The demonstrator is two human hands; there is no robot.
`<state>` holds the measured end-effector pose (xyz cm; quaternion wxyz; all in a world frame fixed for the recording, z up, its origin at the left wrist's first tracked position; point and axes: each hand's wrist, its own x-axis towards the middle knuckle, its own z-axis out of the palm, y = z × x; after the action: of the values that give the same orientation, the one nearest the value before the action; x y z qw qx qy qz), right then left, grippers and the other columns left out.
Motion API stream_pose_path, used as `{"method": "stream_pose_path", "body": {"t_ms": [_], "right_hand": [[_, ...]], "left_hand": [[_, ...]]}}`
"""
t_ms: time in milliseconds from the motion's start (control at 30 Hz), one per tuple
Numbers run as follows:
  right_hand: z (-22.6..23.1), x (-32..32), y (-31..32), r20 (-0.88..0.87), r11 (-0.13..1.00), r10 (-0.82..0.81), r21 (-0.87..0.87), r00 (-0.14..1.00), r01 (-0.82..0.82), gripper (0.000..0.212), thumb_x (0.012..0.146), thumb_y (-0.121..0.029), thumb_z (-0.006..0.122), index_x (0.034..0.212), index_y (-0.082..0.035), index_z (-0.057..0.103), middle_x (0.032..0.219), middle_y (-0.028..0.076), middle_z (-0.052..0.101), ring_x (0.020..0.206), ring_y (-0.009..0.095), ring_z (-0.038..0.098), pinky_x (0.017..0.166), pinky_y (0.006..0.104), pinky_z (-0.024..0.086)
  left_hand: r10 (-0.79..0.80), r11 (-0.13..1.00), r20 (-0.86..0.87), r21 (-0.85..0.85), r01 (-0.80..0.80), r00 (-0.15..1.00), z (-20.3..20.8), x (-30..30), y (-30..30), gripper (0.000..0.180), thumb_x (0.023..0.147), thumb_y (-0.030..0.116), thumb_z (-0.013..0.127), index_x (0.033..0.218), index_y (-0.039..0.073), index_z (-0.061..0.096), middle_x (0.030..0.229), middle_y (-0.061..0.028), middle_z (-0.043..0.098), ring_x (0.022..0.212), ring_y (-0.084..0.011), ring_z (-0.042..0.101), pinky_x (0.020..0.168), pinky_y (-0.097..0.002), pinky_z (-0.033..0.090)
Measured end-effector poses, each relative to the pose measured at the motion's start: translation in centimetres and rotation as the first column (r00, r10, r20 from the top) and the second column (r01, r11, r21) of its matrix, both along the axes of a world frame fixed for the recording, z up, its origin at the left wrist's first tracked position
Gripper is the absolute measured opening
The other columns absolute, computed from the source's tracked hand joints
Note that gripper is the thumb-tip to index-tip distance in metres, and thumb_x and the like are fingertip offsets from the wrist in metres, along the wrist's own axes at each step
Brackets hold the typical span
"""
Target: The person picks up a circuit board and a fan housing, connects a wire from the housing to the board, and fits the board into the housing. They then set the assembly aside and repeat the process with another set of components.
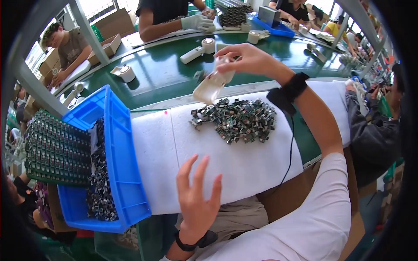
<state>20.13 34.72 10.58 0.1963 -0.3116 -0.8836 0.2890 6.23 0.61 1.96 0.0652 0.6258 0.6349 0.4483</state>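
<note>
Two hands: right (244, 58) gripping one white scoop (212, 85), left (198, 198) open, empty.

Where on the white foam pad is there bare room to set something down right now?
The white foam pad is bare in front of the pile of small components, between the open left hand and the black cable. A bare strip also runs beside the blue bin. It is crowded under the right hand, which holds a clear bag over the pile.
</note>
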Motion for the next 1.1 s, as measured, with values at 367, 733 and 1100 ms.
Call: {"method": "stream_pose_path", "body": {"t_ms": [367,733,1100], "right_hand": [[-4.9,9.9,12.7,0.465,0.668,-0.733,0.354,0.496,0.655,0.061,0.074,-0.052,0.079,0.116,-0.008,0.071,0.128,0.017,0.065,0.117,0.031,0.063,0.1,0.0412,0.051],[-9.3,1.7,16.5,0.264,0.798,-0.599,0.284,0.756,0.532,0.069,0.09,-0.055,0.064,0.139,-0.007,0.053,0.147,0.023,0.044,0.129,0.039,0.053,0.107,0.0467,0.045],[-7.5,2.7,15.2,0.3,0.806,-0.593,0.221,0.747,0.55,0.076,0.078,-0.058,0.077,0.122,0.002,0.062,0.116,0.026,0.066,0.108,0.038,0.066,0.093,0.0421,0.053]], "left_hand": [[-0.011,0.984,-0.172,-0.178,-0.02,0.985,-0.8,4.1,4.7,0.053,0.094,0.013,0.063,0.143,0.003,0.046,0.144,-0.027,0.042,0.137,-0.0443,0.036,0.117,-0.0512,0.029],[0.068,0.99,-0.057,-0.117,-0.075,0.996,-1.1,4.7,7.5,0.048,0.093,0.007,0.061,0.14,0.004,0.05,0.132,-0.0196,0.054,0.122,-0.0367,0.052,0.109,-0.048,0.039],[0.085,0.996,-0.064,0.043,-0.083,0.994,-2.6,4.6,7.7,0.029,0.085,0.0,0.065,0.114,0.003,0.067,0.106,-0.0127,0.063,0.1,-0.0302,0.061,0.088,-0.0407,0.05]]}}
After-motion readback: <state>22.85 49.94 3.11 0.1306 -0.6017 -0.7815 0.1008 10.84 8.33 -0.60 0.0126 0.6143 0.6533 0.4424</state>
